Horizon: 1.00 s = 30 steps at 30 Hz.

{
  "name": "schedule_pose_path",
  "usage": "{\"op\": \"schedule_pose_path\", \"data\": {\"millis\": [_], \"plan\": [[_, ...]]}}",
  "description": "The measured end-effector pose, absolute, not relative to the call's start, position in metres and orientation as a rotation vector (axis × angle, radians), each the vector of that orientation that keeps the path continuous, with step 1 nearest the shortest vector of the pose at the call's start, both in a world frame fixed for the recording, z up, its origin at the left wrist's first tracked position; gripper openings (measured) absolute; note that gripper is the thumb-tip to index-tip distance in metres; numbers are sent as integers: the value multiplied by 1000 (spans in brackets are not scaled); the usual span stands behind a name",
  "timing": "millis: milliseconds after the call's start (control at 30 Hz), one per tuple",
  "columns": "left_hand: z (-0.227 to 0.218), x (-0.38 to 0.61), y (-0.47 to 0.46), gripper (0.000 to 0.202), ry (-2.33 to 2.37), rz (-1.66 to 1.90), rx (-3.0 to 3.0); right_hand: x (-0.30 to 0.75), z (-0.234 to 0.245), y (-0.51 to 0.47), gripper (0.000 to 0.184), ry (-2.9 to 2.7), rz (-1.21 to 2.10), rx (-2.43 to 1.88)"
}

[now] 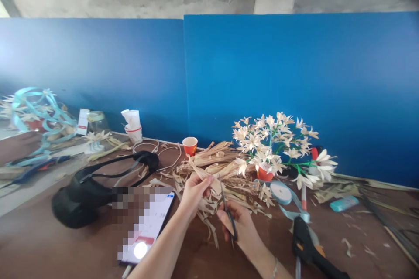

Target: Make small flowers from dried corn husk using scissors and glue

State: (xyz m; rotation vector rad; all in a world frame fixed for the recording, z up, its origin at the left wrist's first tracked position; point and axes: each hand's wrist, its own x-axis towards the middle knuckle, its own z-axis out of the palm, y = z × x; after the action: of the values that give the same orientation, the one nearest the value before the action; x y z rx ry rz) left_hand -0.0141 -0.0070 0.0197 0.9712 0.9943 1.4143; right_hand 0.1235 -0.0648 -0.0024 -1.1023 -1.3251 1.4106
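Observation:
Between the thumb and fingers of my left hand (pixel 197 188) is a pale dried corn husk (pixel 216 185). My right hand (pixel 240 222) grips a pair of scissors (pixel 231 222) by its dark handles, with the blades pointing up at the husk's right edge. Whether the blades touch the husk is hard to make out. Beneath and behind both hands spreads a pile of dried husks (pixel 212 161) with loose scraps. White husk flowers (pixel 262 135) on green stems stand in a red paper cup (pixel 265 172) to the right.
A glue gun (pixel 304 239) lies at the right front, near a roll of light blue ribbon (pixel 280 192) and a turquoise packet (pixel 344 203). Left of my arm are a phone (pixel 153 222) and a black headset (pixel 81 196). Another red cup (pixel 190 145) stands by the blue partition (pixel 294 65).

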Motion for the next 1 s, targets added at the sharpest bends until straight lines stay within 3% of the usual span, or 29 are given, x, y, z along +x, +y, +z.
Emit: {"op": "schedule_pose_path", "data": {"millis": [1000], "plan": [[18,-28,-1,30,1039,1200,1118,155,10,-54,32,-1618,1457,-1201]]}}
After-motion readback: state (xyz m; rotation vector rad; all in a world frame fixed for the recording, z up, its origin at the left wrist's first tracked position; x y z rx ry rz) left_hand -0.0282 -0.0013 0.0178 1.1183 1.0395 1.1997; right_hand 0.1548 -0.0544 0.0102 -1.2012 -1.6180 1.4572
